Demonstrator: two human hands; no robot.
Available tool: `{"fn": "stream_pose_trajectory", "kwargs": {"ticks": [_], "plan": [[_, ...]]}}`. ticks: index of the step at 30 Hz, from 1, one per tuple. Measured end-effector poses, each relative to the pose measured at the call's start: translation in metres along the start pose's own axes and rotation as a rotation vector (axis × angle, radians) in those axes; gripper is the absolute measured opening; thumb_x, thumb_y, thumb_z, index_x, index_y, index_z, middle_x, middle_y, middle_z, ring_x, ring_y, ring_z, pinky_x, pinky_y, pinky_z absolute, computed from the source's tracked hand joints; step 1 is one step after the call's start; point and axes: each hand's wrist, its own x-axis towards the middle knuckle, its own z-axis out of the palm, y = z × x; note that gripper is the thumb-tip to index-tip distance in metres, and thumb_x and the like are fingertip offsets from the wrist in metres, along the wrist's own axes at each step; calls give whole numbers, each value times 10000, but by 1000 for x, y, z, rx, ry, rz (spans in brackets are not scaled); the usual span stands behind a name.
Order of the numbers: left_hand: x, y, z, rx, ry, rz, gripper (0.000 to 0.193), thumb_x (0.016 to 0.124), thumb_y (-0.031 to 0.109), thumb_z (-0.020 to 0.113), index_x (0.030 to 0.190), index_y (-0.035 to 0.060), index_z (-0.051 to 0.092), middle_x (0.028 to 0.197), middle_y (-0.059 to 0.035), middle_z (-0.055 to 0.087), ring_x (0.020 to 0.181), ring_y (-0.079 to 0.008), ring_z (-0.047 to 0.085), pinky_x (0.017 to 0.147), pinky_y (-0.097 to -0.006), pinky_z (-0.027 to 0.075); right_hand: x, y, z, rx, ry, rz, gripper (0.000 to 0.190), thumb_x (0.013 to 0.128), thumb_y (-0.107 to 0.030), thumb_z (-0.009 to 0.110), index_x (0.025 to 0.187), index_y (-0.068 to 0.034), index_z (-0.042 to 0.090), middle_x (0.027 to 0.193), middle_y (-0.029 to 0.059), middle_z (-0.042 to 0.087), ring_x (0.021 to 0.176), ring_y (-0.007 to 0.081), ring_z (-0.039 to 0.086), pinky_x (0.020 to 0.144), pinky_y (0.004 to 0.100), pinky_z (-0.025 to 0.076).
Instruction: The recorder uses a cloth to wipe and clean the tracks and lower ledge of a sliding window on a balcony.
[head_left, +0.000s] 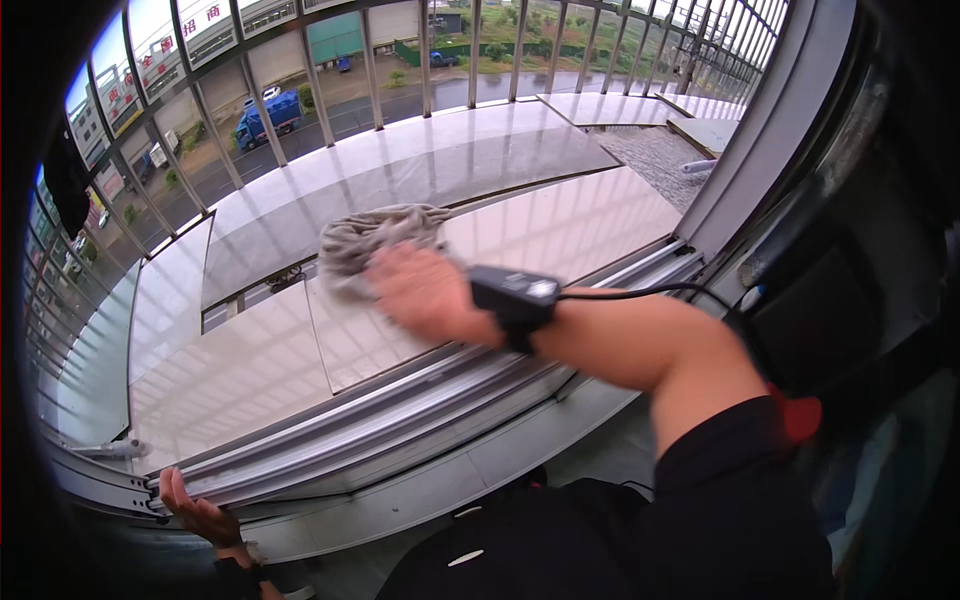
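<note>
A crumpled grey cloth lies on the pale tiles outside the window. My right hand, blurred, presses its fingers and palm on the cloth's near right side; whether the fingers grip it is hard to tell. Around that wrist is a strap with a black device, and a black cable runs from it along the forearm. At the lower left, my left hand rests against the end of the metal window track, its fingers somewhat apart and holding nothing visible. A black band is on the left wrist.
Upright metal bars fence the outer edge of the ledge. A gap opens between the slabs. The window frame post rises at right. A pipe end lies by the track's left end. Beyond the bars are a road and a blue truck.
</note>
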Motion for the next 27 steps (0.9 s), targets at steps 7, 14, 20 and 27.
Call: {"fn": "stream_pose_trajectory", "kwargs": {"ticks": [7, 14, 20, 27], "plan": [[3, 0, 6, 6, 7, -4, 476, 1003, 298, 291, 1315, -13, 473, 1301, -264, 493, 1190, -432, 495, 1018, -531, 378, -144, 258, 31, -502, -18, 539, 185, 818, -137, 578, 825, -33, 731, 993, 170, 671, 981, 335, 618, 853, 432, 504], [-4, -11, 8, 74, -10, -18, 527, 1031, 370, 231, 1314, -11, 462, 1308, -260, 496, 1189, -426, 500, 1006, -528, 398, -151, 316, -141, -537, 442, 664, 193, 794, -118, 596, 870, 12, 716, 910, 245, 685, 854, 415, 670, 771, 468, 547], [-4, -12, -2, 65, 5, -34, 530, 1017, 360, 257, 1312, -20, 480, 1317, -254, 500, 1228, -426, 483, 1052, -525, 357, -138, 286, -240, -811, 674, 882, 178, 798, -161, 615, 770, -57, 757, 823, 179, 715, 786, 354, 711, 696, 391, 582], [0, -8, 3, 87, 8, -14, 572, 1031, 418, 229, 1313, -22, 463, 1310, -253, 511, 1209, -422, 500, 1029, -531, 381, -149, 336, -119, -401, 43, 763, 307, 830, -272, 624, 920, 1, 730, 978, 223, 697, 903, 416, 672, 816, 449, 548]]}}
